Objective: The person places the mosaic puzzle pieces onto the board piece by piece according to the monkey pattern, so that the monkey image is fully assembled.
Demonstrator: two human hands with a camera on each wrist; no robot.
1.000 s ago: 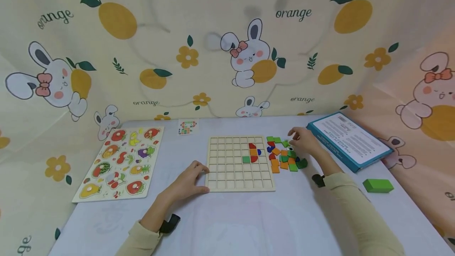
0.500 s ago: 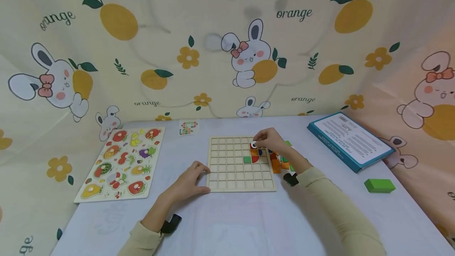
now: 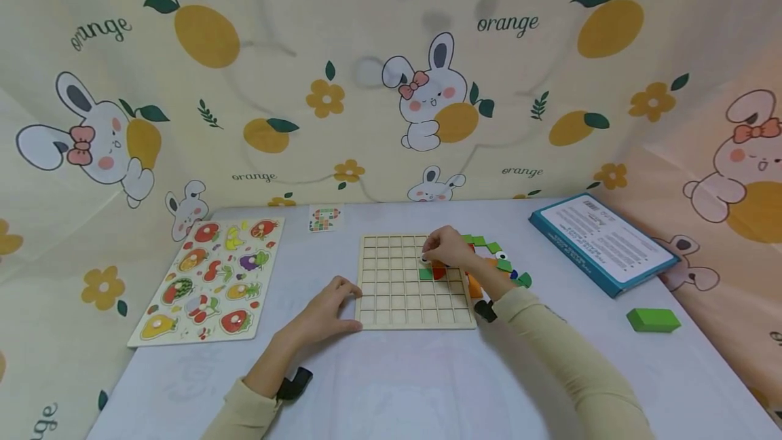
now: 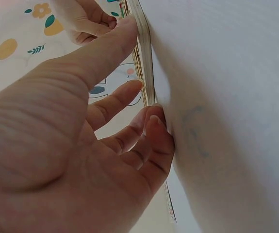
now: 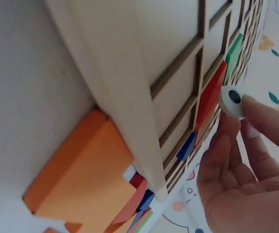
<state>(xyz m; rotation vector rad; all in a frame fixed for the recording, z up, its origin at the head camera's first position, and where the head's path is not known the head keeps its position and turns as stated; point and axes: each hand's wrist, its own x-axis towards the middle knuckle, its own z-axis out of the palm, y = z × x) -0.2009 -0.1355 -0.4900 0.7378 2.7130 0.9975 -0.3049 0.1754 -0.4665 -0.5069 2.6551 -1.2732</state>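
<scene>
Head view: right hand (image 3: 449, 248) pinches one disc (image 5: 230, 103); left hand (image 3: 325, 309), spread, touches one board (image 3: 383, 303).

A little round white piece (image 5: 230, 104) with a black dot (image 5: 235, 96) is held tilted over the flat wooden grid board (image 3: 391, 302) lying on the table (image 3: 397, 386).

Two hands: one left hand (image 3: 324, 307), one right hand (image 3: 449, 248). Between the right fingers, one white disc (image 5: 232, 103). Under those fingers, one grid board (image 3: 397, 301); on it, near the fingertips, one green square (image 3: 425, 274) and one blue piece (image 5: 186, 145). Left of the left fingers, one fruit board (image 3: 183, 339); beyond them, one card (image 3: 326, 218). Right of the right fingers, one box (image 3: 605, 243), one green block (image 3: 654, 320), and loose pieces (image 3: 504, 265) too overlapped to count.
</scene>
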